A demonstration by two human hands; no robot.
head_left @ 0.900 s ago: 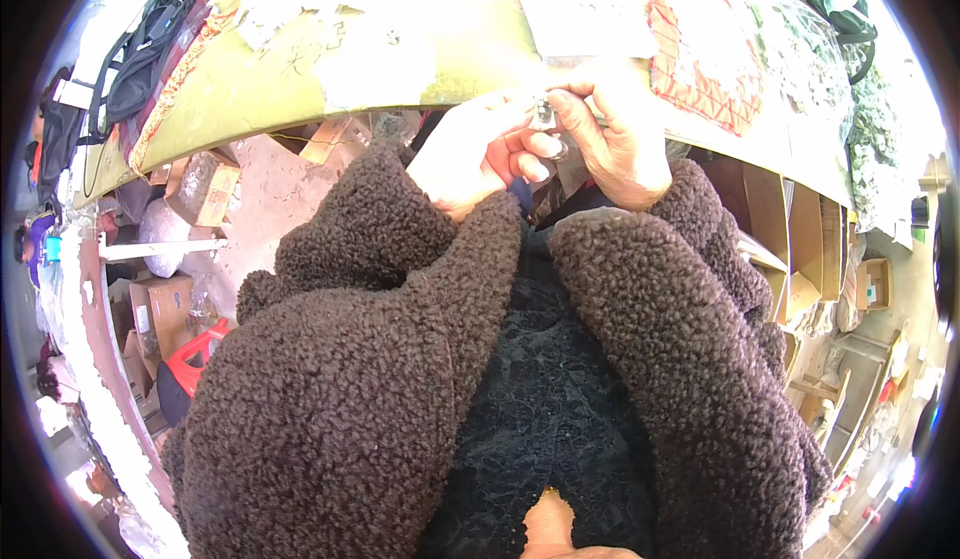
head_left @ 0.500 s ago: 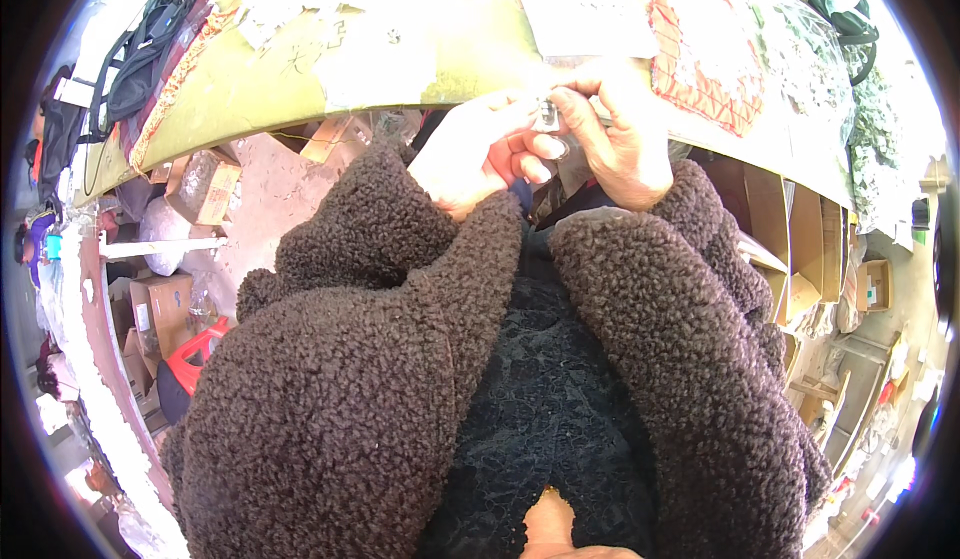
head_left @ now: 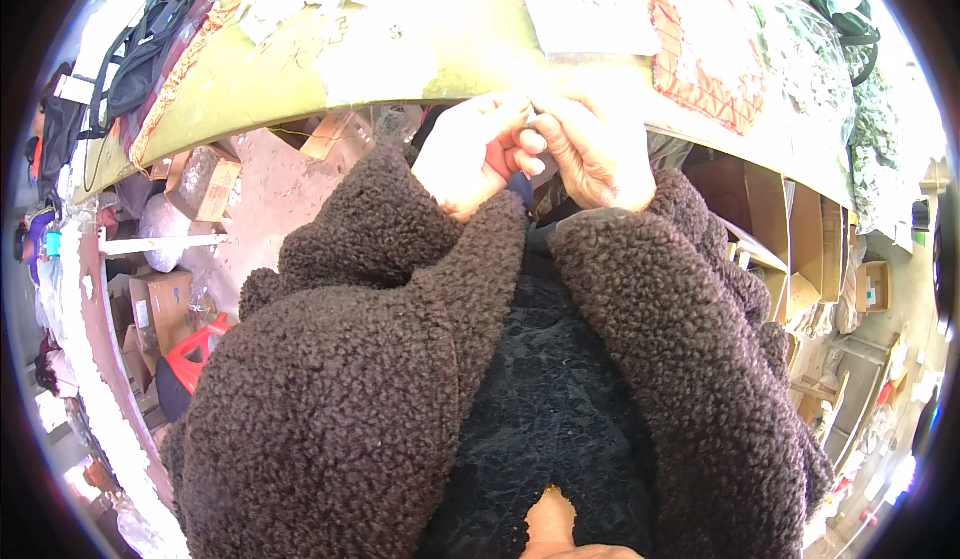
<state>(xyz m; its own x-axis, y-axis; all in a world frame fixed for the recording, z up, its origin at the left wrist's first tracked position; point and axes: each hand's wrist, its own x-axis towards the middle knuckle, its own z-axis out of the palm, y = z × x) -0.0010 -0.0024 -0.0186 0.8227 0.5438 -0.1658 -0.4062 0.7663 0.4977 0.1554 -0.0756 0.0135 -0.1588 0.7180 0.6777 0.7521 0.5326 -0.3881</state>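
My left hand: the left hand (head_left: 468, 154), palm turned inward, with its fingers curled and their tips pointing right, toward the middle of the view.
My right hand: the right hand (head_left: 600, 157), back of the thumb side toward me, fingers bent, tips pointing left and up.
My grip: the thumb and fingertips of both hands meet, touching or almost touching; bright glare and my own fingers cover the spot, so I cannot tell whether either hand is closed on something.
Where the work is: at that meeting point, just ahead of my body; any small thing there is hidden, and its long axis cannot be told. Neither hand is clearly nearer to it; the spot lies right of the left hand and left of the right hand.
Tabletop: a yellow-green, curved-looking tabletop (head_left: 270, 84), its near edge just behind my fingertips.
Beyond my hands: a flat white rectangular sheet (head_left: 588, 17), ahead and slightly right; farther right, a red lattice-patterned cloth (head_left: 735, 109).
My sleeves: thick brown curly-fleece sleeves (head_left: 340, 399), one on either side of a dark lace-patterned garment (head_left: 550, 359).
Below the table: brown cardboard boxes (head_left: 160, 304) on the left, beside a red plastic handle (head_left: 200, 349).
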